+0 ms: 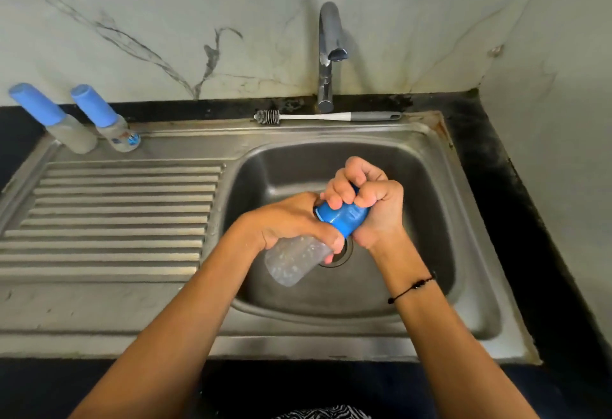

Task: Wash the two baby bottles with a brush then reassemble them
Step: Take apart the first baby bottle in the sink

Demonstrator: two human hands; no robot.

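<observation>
Over the sink basin [414, 187] I hold a clear baby bottle [291, 261], tilted with its base toward me. My left hand [291, 220] grips the bottle near its neck. My right hand [367, 196] curls round the blue cap [344, 216] on the bottle's top. Two more bottles with blue caps stand at the back left of the drainboard: one at the far left [53, 119], the other [106, 119] beside it. A bottle brush [328, 117] with a white and grey handle lies on the sink's back rim.
A chrome tap [328, 54] rises behind the basin; no water runs. The ribbed steel drainboard [116, 216] lies left of the basin. The drain [344, 253] sits under my hands. Black counter [516, 187] borders the sink, and marbled wall tiles stand behind.
</observation>
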